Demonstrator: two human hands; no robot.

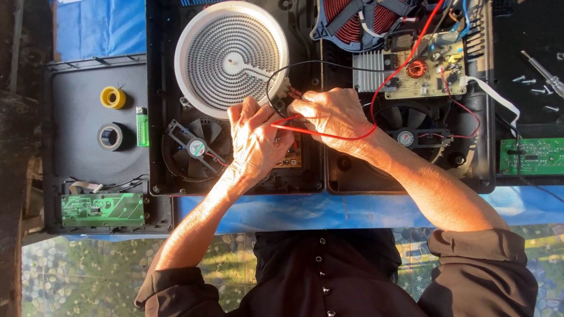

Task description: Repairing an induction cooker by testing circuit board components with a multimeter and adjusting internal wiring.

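Where the two hands meet at the middle of the frame, the fingertips of the right hand (329,114) are pinched narrow around a red probe (289,124) and the red wire (346,136) that runs from it, pressing toward the small terminals (292,91) at the lower right edge of the round heating element (231,57). The left hand (254,141) lies just beside it, touching it at the knuckles, fingers curled close together over the same probe and over the brown circuit board (290,157) below; whether its tips actually grip the probe I cannot tell, since the right hand's fingers cover them.

A black wire (294,64) loops from the terminals up across the centre, and the red wire curves under the right wrist and climbs toward the upper right. Just under the left hand, toward the lower left of the open black cooker housing (157,117), sits a small cooling fan (197,147). A second fan (405,136) lies right of the right wrist, below a pale circuit board (426,73) with a silver heat sink (370,69). A red coil (358,17) shows at the top centre.

Further left, on a separate black panel (76,94), lie a yellow tape roll (113,97), a black tape roll (110,136), a green lighter (142,126) and a green circuit board (103,209). Far right, loose screws (531,85) and another green board (531,156) rest on black. A blue sheet (305,211) covers the table beneath.
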